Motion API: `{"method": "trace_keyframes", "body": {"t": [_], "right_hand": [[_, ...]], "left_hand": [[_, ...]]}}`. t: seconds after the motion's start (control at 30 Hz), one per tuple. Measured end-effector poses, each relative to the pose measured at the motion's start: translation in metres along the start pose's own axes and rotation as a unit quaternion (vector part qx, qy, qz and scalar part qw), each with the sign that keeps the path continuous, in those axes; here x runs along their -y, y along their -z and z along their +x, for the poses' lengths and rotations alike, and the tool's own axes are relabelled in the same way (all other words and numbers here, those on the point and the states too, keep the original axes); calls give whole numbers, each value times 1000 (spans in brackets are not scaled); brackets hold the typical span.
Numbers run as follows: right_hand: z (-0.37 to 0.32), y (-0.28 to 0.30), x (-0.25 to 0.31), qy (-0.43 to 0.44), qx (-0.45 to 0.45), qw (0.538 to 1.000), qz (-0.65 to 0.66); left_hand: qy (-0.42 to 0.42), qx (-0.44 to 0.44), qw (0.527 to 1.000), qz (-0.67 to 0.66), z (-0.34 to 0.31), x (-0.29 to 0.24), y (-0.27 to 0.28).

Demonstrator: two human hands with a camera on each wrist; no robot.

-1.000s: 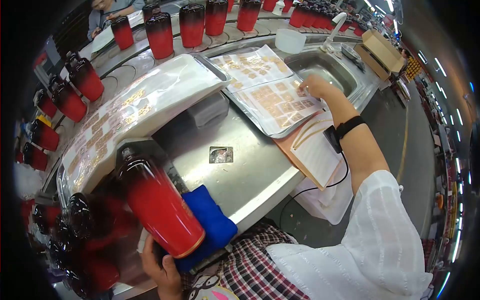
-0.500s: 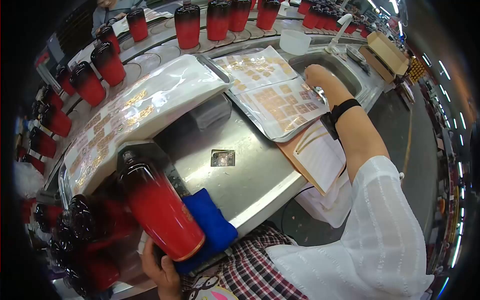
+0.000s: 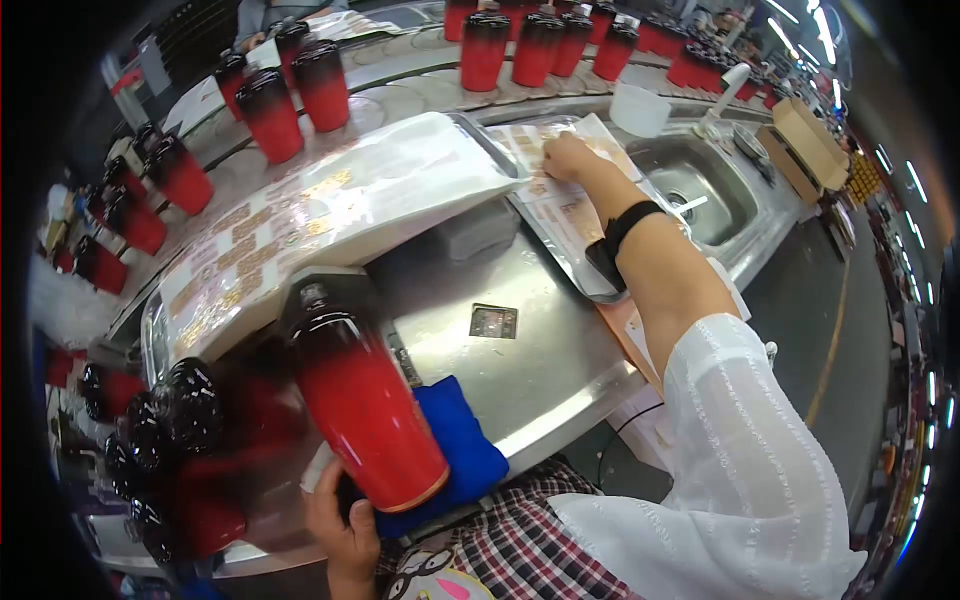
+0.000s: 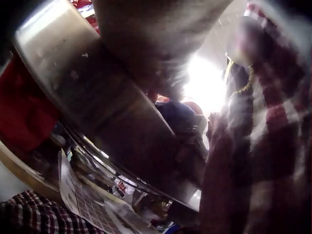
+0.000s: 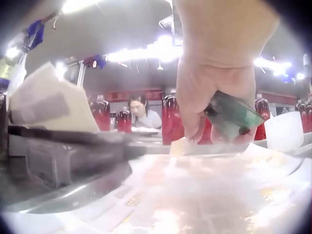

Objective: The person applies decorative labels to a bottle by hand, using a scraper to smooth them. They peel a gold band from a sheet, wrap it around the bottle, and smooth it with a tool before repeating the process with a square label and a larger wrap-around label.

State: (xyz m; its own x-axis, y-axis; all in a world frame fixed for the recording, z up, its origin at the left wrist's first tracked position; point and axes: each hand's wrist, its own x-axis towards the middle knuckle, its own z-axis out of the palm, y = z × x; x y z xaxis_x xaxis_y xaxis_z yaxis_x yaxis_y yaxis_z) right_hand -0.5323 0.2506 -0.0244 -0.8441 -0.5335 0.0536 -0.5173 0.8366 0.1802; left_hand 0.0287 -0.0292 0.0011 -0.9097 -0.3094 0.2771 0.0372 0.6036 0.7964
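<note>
A bottle (image 3: 365, 400), black at the neck and red below, lies tilted with its base end on a blue cloth (image 3: 462, 440). My left hand (image 3: 340, 525) rests low beside the bottle's base, fingers reaching up along its side; part of them is hidden behind it. Over sheets of small gold decals (image 3: 560, 215) on a metal tray (image 3: 550, 250), my right hand (image 3: 568, 158) reaches to the far part. The right wrist view shows a dark green translucent flat piece (image 5: 234, 116) held in that hand's fingers. A small pale piece (image 5: 181, 147) is at its fingertips.
A raised tray with plastic-covered decal sheets (image 3: 270, 215) stands left. Behind, red-black bottles (image 3: 484, 50) line a conveyor (image 3: 400, 95). A sink (image 3: 735, 200), faucet (image 3: 722, 100), white tub (image 3: 640, 110) and cardboard box (image 3: 808, 150) are at right. Dark-capped bottles (image 3: 190, 405) crowd lower left.
My right hand has moved from the sink side of the tray left to the far sheet. The head view has shifted, and conveyor bottles have moved right. My left hand stays by the bottle.
</note>
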Motion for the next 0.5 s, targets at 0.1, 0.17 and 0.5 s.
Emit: {"method": "trace_keyframes", "body": {"t": [0.1,0.17,0.5], "right_hand": [[-12,4,8,-46,-45,998,17],[-21,30,12,-31,-48,998,7],[-183,187,161,205,-188,875,396]], "left_hand": [[-18,-5,1000,10,6,-2,-3],[-26,3,999,30,8,-4,-2],[-37,-38,990,-129,21,-20,-4]]}}
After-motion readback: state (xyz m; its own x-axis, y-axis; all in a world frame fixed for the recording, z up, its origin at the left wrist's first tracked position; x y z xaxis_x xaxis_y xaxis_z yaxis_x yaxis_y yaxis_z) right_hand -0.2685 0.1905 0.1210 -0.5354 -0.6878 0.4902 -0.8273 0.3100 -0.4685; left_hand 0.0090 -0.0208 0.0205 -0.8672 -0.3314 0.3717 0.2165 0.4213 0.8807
